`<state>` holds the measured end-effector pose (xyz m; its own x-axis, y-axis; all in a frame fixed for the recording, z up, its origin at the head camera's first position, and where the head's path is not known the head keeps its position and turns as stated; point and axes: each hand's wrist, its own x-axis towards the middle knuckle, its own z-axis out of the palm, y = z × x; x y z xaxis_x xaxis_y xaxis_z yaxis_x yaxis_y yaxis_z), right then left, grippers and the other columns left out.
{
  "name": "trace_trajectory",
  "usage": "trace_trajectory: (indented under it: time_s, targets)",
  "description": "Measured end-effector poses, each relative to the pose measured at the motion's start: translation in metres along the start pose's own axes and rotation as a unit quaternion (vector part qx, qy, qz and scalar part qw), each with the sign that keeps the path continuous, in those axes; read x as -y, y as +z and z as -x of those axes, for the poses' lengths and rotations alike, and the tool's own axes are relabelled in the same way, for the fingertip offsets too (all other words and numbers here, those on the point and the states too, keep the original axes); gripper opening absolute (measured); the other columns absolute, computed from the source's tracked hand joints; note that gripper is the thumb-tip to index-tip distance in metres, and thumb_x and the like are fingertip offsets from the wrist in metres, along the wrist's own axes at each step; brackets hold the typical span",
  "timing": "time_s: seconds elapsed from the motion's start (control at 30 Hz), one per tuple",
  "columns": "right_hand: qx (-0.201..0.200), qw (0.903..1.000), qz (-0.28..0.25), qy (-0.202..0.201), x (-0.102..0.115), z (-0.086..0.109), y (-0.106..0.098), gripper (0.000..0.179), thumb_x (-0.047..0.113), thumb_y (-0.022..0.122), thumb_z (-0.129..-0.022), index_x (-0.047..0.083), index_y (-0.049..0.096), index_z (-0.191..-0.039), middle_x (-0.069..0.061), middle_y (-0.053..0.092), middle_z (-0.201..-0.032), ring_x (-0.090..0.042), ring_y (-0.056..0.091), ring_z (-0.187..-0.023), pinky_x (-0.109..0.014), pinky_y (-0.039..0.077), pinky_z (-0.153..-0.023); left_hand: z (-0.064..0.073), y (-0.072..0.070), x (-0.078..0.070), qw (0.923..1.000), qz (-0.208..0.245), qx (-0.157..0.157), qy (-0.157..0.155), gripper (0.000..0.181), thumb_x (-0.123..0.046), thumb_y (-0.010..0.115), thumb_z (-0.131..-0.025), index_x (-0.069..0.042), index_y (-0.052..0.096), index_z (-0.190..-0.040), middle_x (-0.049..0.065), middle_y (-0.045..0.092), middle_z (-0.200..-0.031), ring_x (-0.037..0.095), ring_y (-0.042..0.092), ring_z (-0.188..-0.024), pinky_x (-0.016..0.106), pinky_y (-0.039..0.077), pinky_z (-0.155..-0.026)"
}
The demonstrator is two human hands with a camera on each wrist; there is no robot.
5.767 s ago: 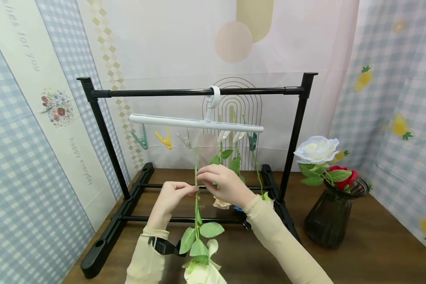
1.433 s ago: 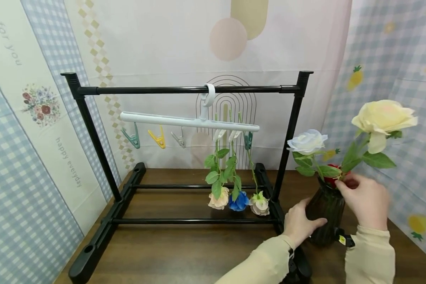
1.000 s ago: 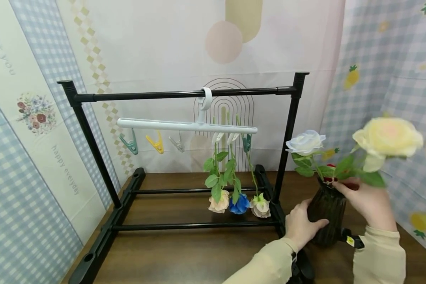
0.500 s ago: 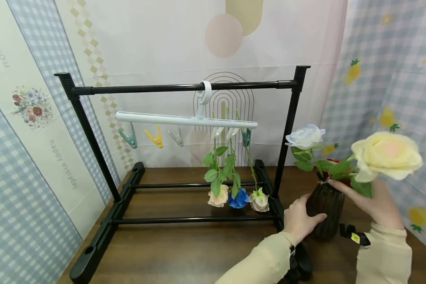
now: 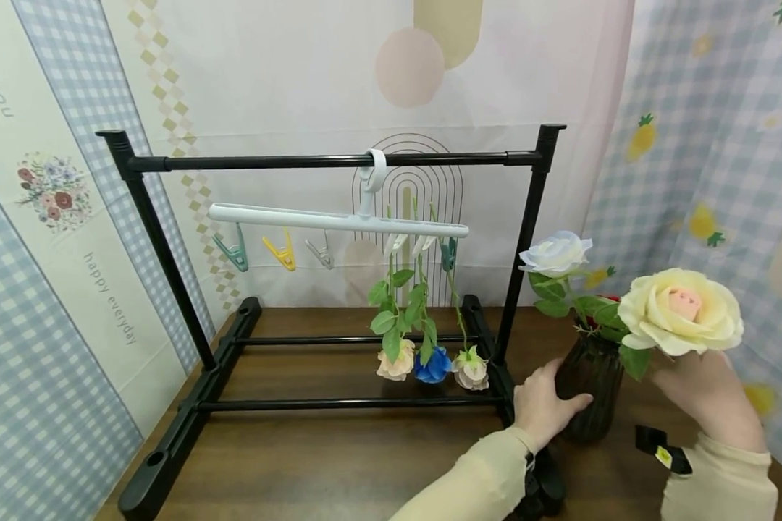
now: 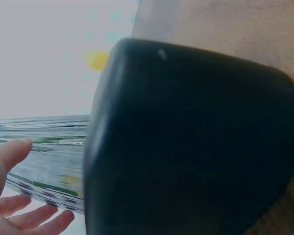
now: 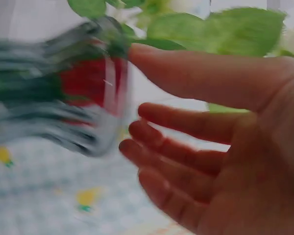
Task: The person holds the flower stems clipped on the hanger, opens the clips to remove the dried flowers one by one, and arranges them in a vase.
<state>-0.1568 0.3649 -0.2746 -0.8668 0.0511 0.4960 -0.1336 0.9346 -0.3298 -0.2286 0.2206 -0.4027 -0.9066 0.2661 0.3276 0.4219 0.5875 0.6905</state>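
Note:
A dark ribbed glass vase point(image 5: 589, 391) stands right of the rack, with my left hand point(image 5: 544, 405) gripping its side. In the left wrist view, thumb and fingers point(image 6: 20, 149) lie around the clear-looking glass. The large cream rose point(image 5: 680, 311) leans right out of the vase, beside a white-blue rose point(image 5: 556, 253). A red rose point(image 7: 90, 83) sits low, seen through the vase neck. My right hand point(image 5: 710, 394) is under the cream rose head, partly hidden by it. In the right wrist view its fingers are spread, holding nothing, with the thumb tip right at the rim.
A black rack point(image 5: 339, 161) carries a white hanger point(image 5: 339, 219). Left clips hang without flowers: green point(image 5: 234, 255), yellow point(image 5: 282, 255), pale grey point(image 5: 321, 255). Clipped upside down at right are a peach rose point(image 5: 396, 360), a blue rose point(image 5: 433, 365) and a pale flower point(image 5: 471, 370).
Earlier both hands held the cream rose's stem before the rack. The rose now stands in the vase, its head tipped lower to the right. My right hand has released it and moved down right.

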Motion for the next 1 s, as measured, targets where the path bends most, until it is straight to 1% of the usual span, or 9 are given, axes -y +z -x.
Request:
trace_trajectory:
  time_s: [0.03,0.17,0.23,0.4,0.57,0.63,0.77,0.9,1.0]
  targets:
    - [0.014,0.9994,0.013,0.030,0.001,0.003,-0.005,0.028,0.003,0.067,-0.079,-0.007,0.051,-0.100,-0.032,0.058,-0.098,-0.041,0.054,-0.084,-0.054,0.044,-0.068,0.000,0.000,0.000,1.0000,0.001,0.000,-0.002,0.057,-0.052,0.073,-0.080,-0.033,0.056,-0.131,-0.014,0.066,-0.122,0.005,0.065,-0.105,0.031,0.048,-0.079]
    - [0.068,0.9948,0.047,0.060,0.004,0.015,-0.016,0.033,0.026,0.066,-0.089,-0.003,0.056,-0.102,-0.022,0.062,-0.088,-0.028,0.057,-0.072,-0.041,0.045,-0.058,-0.002,-0.002,-0.001,0.9999,0.006,0.010,-0.005,0.058,-0.052,0.073,-0.081,-0.033,0.055,-0.133,-0.014,0.064,-0.124,0.004,0.064,-0.107,0.030,0.047,-0.082]
    - [0.123,0.9904,0.056,0.028,0.005,0.019,-0.016,0.030,0.033,0.066,-0.090,0.004,0.059,-0.096,-0.005,0.064,-0.080,-0.012,0.055,-0.065,-0.031,0.042,-0.054,-0.002,-0.005,-0.002,0.9996,0.015,0.024,-0.009,0.059,-0.050,0.073,-0.081,-0.032,0.054,-0.134,-0.014,0.063,-0.127,0.004,0.063,-0.109,0.031,0.048,-0.085]
    - [0.249,0.9661,0.025,-0.061,0.012,0.020,-0.003,0.040,0.036,0.063,-0.093,0.005,0.063,-0.118,0.010,0.068,-0.087,0.005,0.059,-0.070,-0.023,0.048,-0.059,-0.002,-0.027,-0.006,0.9972,0.032,0.062,-0.026,0.061,-0.044,0.074,-0.082,-0.027,0.052,-0.137,-0.009,0.064,-0.126,0.007,0.063,-0.110,0.026,0.051,-0.087]
    - [0.304,0.9334,-0.064,-0.180,0.032,0.017,0.010,0.037,0.027,0.059,-0.097,0.007,0.058,-0.128,0.017,0.067,-0.095,0.009,0.058,-0.081,-0.022,0.048,-0.062,-0.004,-0.076,0.000,0.9907,0.089,0.102,-0.010,0.040,-0.037,0.070,-0.088,-0.025,0.063,-0.125,-0.005,0.071,-0.113,0.005,0.065,-0.098,0.019,0.050,-0.077]
    - [0.299,0.9253,-0.080,-0.218,0.046,0.015,0.014,0.036,0.026,0.059,-0.097,0.010,0.058,-0.128,0.014,0.067,-0.102,0.008,0.059,-0.087,-0.023,0.050,-0.065,-0.006,-0.102,0.010,0.9866,0.124,0.106,0.009,0.031,-0.035,0.067,-0.090,-0.022,0.068,-0.119,-0.005,0.072,-0.112,0.003,0.065,-0.097,0.017,0.050,-0.076]
    - [0.235,0.9330,-0.057,-0.267,0.081,0.008,0.019,0.035,0.032,0.060,-0.096,0.020,0.059,-0.129,0.011,0.065,-0.117,0.001,0.062,-0.099,-0.026,0.053,-0.075,-0.010,-0.153,0.031,0.9826,0.176,0.043,0.039,0.027,-0.029,0.065,-0.092,-0.017,0.069,-0.116,0.001,0.072,-0.113,0.007,0.066,-0.096,0.017,0.051,-0.079]
    - [0.190,0.9316,-0.056,-0.305,0.110,-0.011,0.028,0.034,0.031,0.061,-0.096,0.022,0.059,-0.129,0.008,0.063,-0.123,-0.011,0.063,-0.107,-0.035,0.054,-0.085,-0.015,-0.195,0.046,0.9741,0.211,-0.073,0.037,0.025,-0.023,0.067,-0.091,-0.013,0.070,-0.113,0.007,0.073,-0.111,0.014,0.068,-0.094,0.023,0.054,-0.081]
    - [0.177,0.9285,-0.073,-0.318,0.125,-0.030,0.042,0.034,0.026,0.062,-0.095,0.018,0.060,-0.128,0.002,0.063,-0.125,-0.017,0.063,-0.111,-0.039,0.053,-0.089,-0.021,-0.218,0.058,0.9615,0.221,-0.161,0.032,0.024,-0.017,0.069,-0.088,-0.009,0.070,-0.110,0.009,0.073,-0.108,0.019,0.068,-0.096,0.030,0.054,-0.087]
